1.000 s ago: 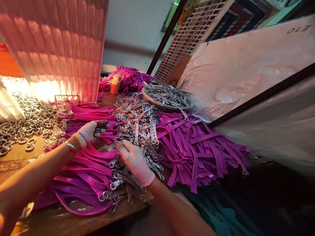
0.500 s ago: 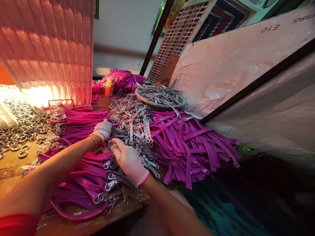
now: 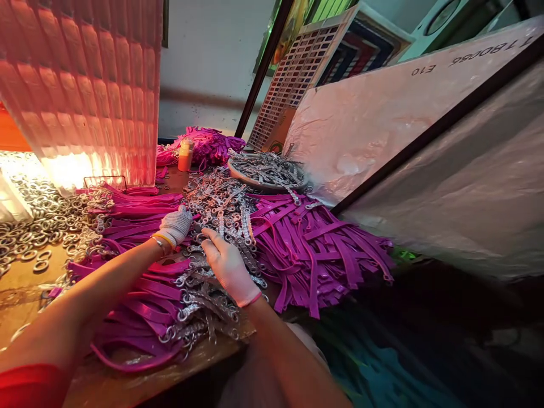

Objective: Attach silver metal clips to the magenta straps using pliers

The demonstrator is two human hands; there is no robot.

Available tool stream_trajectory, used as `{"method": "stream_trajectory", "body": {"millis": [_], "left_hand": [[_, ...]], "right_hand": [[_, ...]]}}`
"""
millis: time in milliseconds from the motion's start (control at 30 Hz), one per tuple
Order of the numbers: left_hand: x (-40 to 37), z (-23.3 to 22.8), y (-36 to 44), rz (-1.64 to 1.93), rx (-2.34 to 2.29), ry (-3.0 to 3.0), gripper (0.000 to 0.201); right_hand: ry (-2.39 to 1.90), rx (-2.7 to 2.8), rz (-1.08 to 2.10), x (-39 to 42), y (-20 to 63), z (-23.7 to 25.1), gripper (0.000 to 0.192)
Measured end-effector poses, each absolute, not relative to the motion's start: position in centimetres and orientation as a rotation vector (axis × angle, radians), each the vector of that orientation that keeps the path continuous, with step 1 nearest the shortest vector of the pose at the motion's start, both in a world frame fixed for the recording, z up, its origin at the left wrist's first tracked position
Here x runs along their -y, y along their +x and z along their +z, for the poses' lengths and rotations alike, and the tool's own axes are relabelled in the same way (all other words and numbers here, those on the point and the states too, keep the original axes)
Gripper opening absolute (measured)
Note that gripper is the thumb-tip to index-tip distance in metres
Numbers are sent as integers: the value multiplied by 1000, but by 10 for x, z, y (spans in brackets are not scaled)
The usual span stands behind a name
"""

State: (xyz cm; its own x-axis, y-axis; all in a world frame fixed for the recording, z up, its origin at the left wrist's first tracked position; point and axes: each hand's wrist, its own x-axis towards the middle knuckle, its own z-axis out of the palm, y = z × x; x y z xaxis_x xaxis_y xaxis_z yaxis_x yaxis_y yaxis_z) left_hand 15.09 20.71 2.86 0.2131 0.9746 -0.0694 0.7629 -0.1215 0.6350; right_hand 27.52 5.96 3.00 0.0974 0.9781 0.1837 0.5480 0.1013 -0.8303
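Works with both gloved hands just beside each other, over the border between purple straps (image 3: 148, 208) and a heap of short metal chains (image 3: 215, 195). Compared with one second ago, no longer shows the dark fingertips of the left hand (image 3: 175, 226); now shows only the pale knitted back, with fingers curled closed near the right ends of the straps. Cannot tell about any strap inside this fist, being hidden from the camera.

Since half a second ago, has also moved the right hand (image 3: 227, 266) slightly farther over the chains. Holds forefinger and thumb more apart there, pointing to the left fist, close to a small metal ring. Cannot say for sure about a grip on it; too small and partly covered. Judging by this change, appears to keep the left side steady and to put the finer finger work on the right, among the chain ends.

Around this place: to the right, a larger pile of purple straps (image 3: 323, 249); behind, a round bowl (image 3: 250, 182) full of similar chains; to the left, many loose metal rings (image 3: 49, 226) on the wooden table (image 3: 38, 294). Farther back, near the translucent ribbed panel (image 3: 106, 85), an orange bottle (image 3: 185, 158), standing upright.
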Motion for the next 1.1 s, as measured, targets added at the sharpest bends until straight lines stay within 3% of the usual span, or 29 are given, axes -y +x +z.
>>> {"method": "stream_trajectory", "body": {"millis": [133, 300, 433, 833, 967, 1100], "left_hand": [[-177, 37, 104, 541, -1459, 1971, 21], [-107, 37, 49, 516, -1063, 1483, 30], [-73, 39, 41, 580, -1023, 1244, 33], [-68, 12, 44, 684, -907, 912, 39], [-66, 16, 45, 686, -929, 1048, 39], [-67, 21, 41, 695, -1089, 1390, 24]], "right_hand": [[-1403, 1621, 660, -60, 272, 29, 33], [-1379, 1871, 638, -48, 245, 35, 28], [-1537, 2110, 488, -37, 224, 42, 28], [-1768, 2329, 226, -31, 205, 53, 32], [-1776, 2285, 267, -33, 207, 45, 32], [-1770, 2268, 215, -32, 211, 34, 31]]}}
